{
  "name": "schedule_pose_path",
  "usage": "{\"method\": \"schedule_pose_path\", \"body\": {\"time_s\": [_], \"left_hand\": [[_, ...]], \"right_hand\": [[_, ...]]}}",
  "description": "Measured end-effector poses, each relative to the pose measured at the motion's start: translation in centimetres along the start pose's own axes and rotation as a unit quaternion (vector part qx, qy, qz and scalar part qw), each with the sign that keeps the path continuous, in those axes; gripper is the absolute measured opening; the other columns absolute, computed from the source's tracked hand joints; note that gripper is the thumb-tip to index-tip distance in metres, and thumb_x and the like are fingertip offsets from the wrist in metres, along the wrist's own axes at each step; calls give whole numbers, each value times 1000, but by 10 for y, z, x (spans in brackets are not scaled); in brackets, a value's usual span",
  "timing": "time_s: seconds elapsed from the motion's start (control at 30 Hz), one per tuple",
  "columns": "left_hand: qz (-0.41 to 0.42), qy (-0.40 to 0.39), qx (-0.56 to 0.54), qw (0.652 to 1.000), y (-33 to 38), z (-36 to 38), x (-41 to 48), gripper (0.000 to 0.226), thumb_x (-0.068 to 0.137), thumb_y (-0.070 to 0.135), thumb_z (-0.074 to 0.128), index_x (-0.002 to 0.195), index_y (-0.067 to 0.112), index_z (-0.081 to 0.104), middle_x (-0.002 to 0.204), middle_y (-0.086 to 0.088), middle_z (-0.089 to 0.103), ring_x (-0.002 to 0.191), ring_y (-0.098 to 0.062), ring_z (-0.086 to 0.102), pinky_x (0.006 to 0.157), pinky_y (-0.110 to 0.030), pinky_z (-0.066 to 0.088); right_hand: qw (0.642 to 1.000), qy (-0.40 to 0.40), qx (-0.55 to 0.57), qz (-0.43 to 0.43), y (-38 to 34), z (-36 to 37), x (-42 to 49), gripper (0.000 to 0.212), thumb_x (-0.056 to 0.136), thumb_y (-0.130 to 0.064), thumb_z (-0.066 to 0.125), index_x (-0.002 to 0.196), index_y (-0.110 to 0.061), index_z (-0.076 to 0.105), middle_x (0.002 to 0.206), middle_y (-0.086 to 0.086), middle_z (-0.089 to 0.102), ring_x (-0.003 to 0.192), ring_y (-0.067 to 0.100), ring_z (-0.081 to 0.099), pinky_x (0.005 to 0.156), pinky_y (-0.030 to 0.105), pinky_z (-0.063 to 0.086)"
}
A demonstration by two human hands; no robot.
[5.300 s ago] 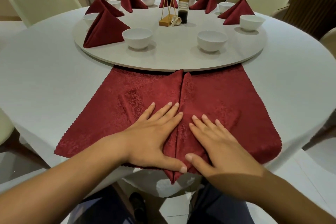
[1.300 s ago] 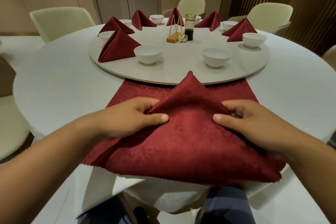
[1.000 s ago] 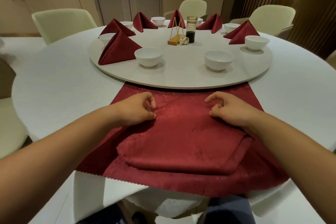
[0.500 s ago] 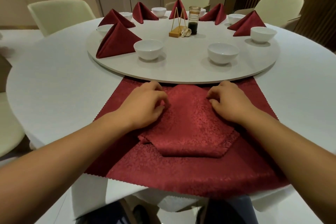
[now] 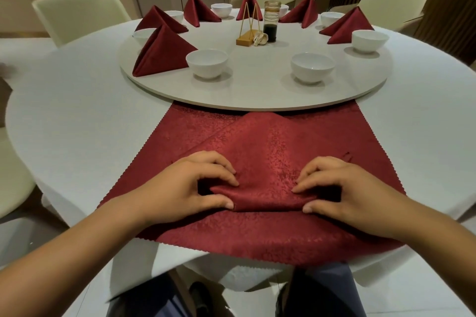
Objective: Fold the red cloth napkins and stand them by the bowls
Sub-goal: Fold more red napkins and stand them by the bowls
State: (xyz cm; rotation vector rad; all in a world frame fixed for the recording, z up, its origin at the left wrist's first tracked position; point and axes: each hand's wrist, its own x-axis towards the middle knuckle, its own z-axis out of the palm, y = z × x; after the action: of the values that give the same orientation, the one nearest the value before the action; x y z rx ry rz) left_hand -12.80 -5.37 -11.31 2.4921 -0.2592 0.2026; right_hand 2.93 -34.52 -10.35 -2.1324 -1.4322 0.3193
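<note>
Head view. Half a second ago both hands were at the far edge of the folded napkin (image 5: 268,152), close to the turntable (image 5: 257,100). Now they are at its near edge. The left hand (image 5: 190,188) and right hand (image 5: 342,188) each pinch an end of the near fold, thumb under and fingers curled on top. The napkin lies on a flat red cloth (image 5: 257,237) spread over the white tablecloth (image 5: 77,110), with its peak pointing at the turntable rim.

Judgement: the base fold is being set. Lifting and standing the napkin comes next, so the folding is nearly done but placing has not begun.

Containers:
- The near-left bowl (image 5: 206,63) looks empty. A standing napkin (image 5: 162,51) is just beside it on the left.
- The near-right bowl (image 5: 312,67) looks empty and has no napkin by it, so it is the likely destination.
- The right-hand bowl (image 5: 370,40) has a standing napkin just behind it. Its inside is not visible.
- The far bowls are small and partly hidden, so I cannot tell their contents.
- The glass jar (image 5: 271,24) at the centre has dark liquid in its lower part, possibly sauce.
</note>
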Motion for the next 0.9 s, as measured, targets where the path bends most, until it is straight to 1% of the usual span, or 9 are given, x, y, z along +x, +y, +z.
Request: {"method": "schedule_pose_path", "body": {"time_s": [0.1,0.2,0.27,0.4,0.47,0.53,0.7,0.83,0.9], "left_hand": [[2,16,-14,1000,1,1,1,34,79,46,80,109,29,77,116,18,65,116,-6,62,98,-27,50],[4,8,-17,1000,2,-2,1,41,73,45,85,108,27,77,115,18,67,115,-6,63,99,-25,50],[7,6,-16,1000,3,-4,3,40,71,43,87,106,25,78,112,17,69,111,-6,65,96,-26,51],[7,31,-32,999,8,-7,5,21,78,33,84,96,22,80,95,14,74,92,-8,70,80,-29,56],[-8,47,-53,997,11,-8,4,15,80,31,81,93,23,80,90,15,74,87,-8,71,76,-25,55],[-31,53,-78,995,14,-9,1,13,81,32,79,92,25,80,90,17,75,86,-5,72,77,-20,54],[-55,34,-105,992,20,-8,-9,18,80,35,76,96,26,79,91,17,76,87,-5,72,80,-18,53],[-39,27,-94,994,21,-1,-15,20,81,35,79,97,24,78,93,17,75,90,-5,72,81,-24,56],[-9,11,-70,997,18,2,-17,21,82,33,84,98,23,78,96,15,73,93,-8,70,81,-27,55]], "right_hand": [[999,41,30,-6,-4,4,1,16,82,-43,72,95,-36,78,104,-19,66,106,8,64,93,25,49],[996,58,65,3,-5,4,1,5,84,-32,75,88,-32,77,99,-15,69,99,9,67,91,24,50],[995,65,81,15,-6,4,2,7,85,-24,76,86,-30,76,98,-13,70,97,10,68,90,24,50],[993,74,91,28,-11,7,-1,7,87,-22,75,85,-29,75,95,-11,71,95,12,68,88,27,51],[992,73,98,33,-14,8,-4,7,88,-26,74,84,-32,73,92,-10,71,93,13,68,85,31,53],[991,73,106,44,-19,8,-9,8,87,-29,73,81,-33,70,87,-11,72,88,13,68,80,30,53],[987,74,135,43,-31,10,-17,11,87,-26,75,78,-30,70,78,-7,71,75,13,65,68,18,49],[986,72,141,48,-29,18,-19,12,86,-24,76,77,-30,70,78,-6,70,75,13,65,69,20,49],[987,53,146,41,-28,19,-23,10,85,-28,77,80,-32,70,83,-8,70,83,12,66,76,20,49]]}}
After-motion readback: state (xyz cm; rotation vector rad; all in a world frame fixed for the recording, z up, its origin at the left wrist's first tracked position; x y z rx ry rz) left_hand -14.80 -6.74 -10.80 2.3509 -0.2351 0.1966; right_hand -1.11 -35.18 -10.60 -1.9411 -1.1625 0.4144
